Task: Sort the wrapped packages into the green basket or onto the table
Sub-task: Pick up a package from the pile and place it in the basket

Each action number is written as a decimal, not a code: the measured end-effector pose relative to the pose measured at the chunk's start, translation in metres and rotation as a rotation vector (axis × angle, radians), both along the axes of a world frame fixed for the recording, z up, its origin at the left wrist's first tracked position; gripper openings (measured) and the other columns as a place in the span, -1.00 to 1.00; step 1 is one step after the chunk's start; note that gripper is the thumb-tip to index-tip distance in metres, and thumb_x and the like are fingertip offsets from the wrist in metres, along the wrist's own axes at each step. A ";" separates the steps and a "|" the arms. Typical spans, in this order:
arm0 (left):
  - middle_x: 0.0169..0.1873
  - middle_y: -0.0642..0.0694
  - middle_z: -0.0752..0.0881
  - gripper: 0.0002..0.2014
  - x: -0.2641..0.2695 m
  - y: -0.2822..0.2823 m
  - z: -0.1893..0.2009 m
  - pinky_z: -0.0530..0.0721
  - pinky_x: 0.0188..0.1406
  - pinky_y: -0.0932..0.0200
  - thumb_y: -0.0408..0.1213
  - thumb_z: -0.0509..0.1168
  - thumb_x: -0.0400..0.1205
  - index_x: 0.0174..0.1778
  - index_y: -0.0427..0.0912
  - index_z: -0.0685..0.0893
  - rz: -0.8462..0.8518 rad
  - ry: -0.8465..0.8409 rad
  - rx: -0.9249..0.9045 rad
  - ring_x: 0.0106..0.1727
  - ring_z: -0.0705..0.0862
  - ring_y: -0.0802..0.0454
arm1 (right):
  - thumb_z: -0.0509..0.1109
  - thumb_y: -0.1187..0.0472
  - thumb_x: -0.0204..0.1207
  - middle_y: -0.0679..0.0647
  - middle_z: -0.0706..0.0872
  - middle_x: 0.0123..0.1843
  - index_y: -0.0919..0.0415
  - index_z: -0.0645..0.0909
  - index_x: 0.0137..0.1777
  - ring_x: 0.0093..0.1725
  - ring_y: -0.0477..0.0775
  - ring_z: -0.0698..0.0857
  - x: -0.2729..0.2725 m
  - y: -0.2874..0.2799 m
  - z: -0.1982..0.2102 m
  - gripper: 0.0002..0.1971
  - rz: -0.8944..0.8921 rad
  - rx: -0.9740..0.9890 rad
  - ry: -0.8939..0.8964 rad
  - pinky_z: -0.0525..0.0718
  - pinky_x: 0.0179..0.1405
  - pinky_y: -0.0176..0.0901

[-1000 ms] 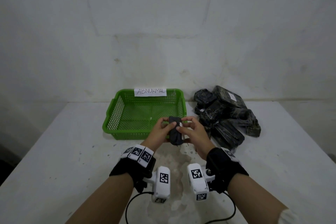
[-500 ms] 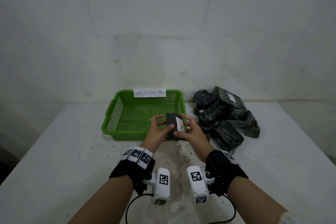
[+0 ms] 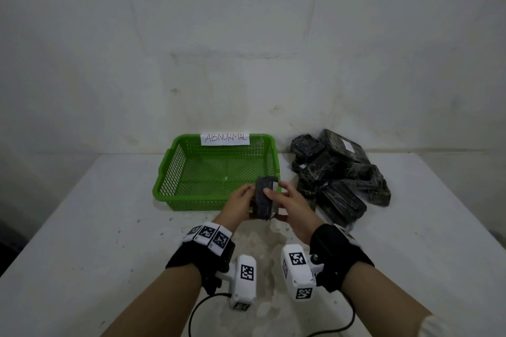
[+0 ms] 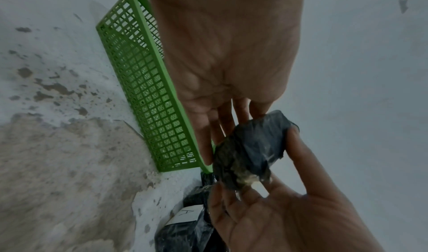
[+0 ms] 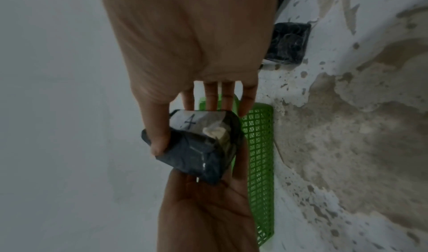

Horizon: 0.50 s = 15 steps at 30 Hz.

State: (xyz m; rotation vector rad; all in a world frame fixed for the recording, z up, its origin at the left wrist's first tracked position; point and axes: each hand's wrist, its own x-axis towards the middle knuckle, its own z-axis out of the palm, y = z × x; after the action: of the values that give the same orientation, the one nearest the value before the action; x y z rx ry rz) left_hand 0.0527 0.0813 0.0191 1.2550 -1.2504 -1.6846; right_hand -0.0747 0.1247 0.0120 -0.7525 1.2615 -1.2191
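A small black wrapped package is held upright between both hands, just above the near rim of the green basket. My left hand grips its left side and my right hand pinches its right side, thumb on the front. The right wrist view shows the package with a white handwritten label and a torn patch exposing pale material. In the left wrist view the package sits between my left fingers and the right hand's thumb. The basket holds nothing.
A pile of several black wrapped packages lies to the right of the basket, against the wall. A paper label reading ABNORMAL is fixed to the basket's far rim. The white table has worn, stained patches in front of me.
The package has been turned between my hands, so its white label has swung round to the right side. Both hands stayed in about the same place by the basket's near rim.
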 end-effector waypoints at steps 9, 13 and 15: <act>0.03 -0.14 0.67 -0.79 0.007 -0.003 0.008 0.60 0.23 -0.10 -0.26 0.21 0.68 0.20 -0.21 0.56 -0.076 -0.029 -0.112 0.11 0.63 -0.06 | 0.36 0.14 0.60 0.04 0.77 -0.14 0.12 0.68 0.03 -0.19 0.04 0.72 -0.001 0.003 0.005 -0.89 0.020 -0.004 -0.025 0.68 -0.22 -0.08; -0.02 -0.05 0.68 -0.79 0.005 -0.002 0.009 0.65 0.08 0.09 -0.35 0.25 0.65 0.19 -0.17 0.52 -0.109 0.008 -0.115 0.04 0.65 0.04 | 0.31 0.13 0.63 0.03 0.72 -0.14 0.14 0.67 0.05 -0.18 0.04 0.70 -0.001 0.004 0.003 -0.85 0.054 0.004 -0.006 0.64 -0.28 -0.13; -0.06 -0.04 0.68 -0.80 0.005 -0.002 0.009 0.69 -0.10 0.20 -0.37 0.25 0.65 0.18 -0.18 0.51 -0.109 0.035 -0.104 -0.01 0.66 0.06 | 0.29 0.14 0.64 0.04 0.71 -0.14 0.14 0.66 0.02 -0.18 0.04 0.69 -0.001 0.004 0.003 -0.86 0.068 0.013 -0.034 0.64 -0.30 -0.13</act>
State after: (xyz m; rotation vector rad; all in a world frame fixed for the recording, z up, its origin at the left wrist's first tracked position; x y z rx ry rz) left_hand 0.0580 0.0794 0.0282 1.1095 -1.3885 -1.6872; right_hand -0.0755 0.1282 0.0145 -0.7562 1.2055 -1.1631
